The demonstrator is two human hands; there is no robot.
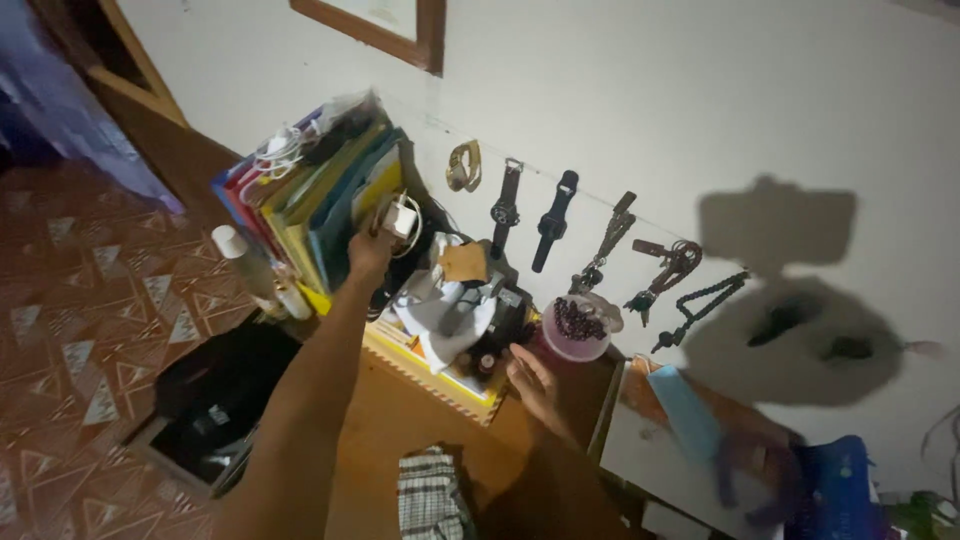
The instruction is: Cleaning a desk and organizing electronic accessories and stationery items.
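1. The left hand (370, 250) is stretched far forward on a long arm, up against the upright row of coloured folders (320, 200); it is closed around a small white charger plug (400, 215) with its cable looped beside it; the plug sits just above and to the right of the knuckles, level with the folder tops.
2. The right hand (535, 385) lies low and nearer the body, on the wooden counter (400, 430); its fingers are loosely spread and hold nothing, the fingertips touching or nearly touching the edge of the cluttered yellow-rimmed tray (440, 375); I cannot tell which.
3. From the right hand, the pink bowl of dark beads (578, 325) lies just up and to the right, near; the heap of white cloth and dark gadgets (450, 310) in the tray lies up and to the left.
4. The plug is well apart from the right hand, across the tray; the left hand alone is on it.
5. On the wall behind, watches (505, 210), keys (665, 270) and a bead string (705, 305) hang in a slanting row, their long axes pointing down, out of either hand's present reach; a checked cloth (430, 495) lies on the counter near the body.
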